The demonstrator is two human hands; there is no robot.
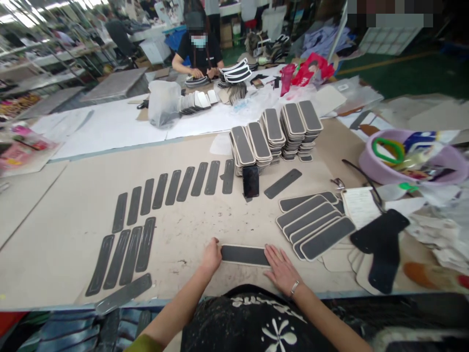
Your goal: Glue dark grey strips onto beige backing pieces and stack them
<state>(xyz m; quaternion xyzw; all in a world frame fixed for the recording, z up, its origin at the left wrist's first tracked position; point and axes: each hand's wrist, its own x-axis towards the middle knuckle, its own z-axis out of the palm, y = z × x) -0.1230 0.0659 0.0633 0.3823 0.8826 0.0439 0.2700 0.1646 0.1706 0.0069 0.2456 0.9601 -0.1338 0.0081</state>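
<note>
In front of my body, a dark grey rounded strip with a cream border [245,255] lies across the work table. My left hand [211,255] is closed at the strip's left end, the fingertips at its edge. Over the right end, my right hand [281,268] lies flat with its fingers stretched out; a bracelet is on that wrist. To the right of the strip, several similar bordered panels [328,237] overlap in a fan. Bare dark grey strips [126,256] with a glossy outline are laid out in two rows on the left.
Stacks of bordered panels [273,127] stand behind, with a black phone [251,182] leaning against them. A single grey strip [283,184] lies nearby. On the right are a purple basin [370,166] and black cut pieces [383,249]. A co-worker [200,54] sits across the table.
</note>
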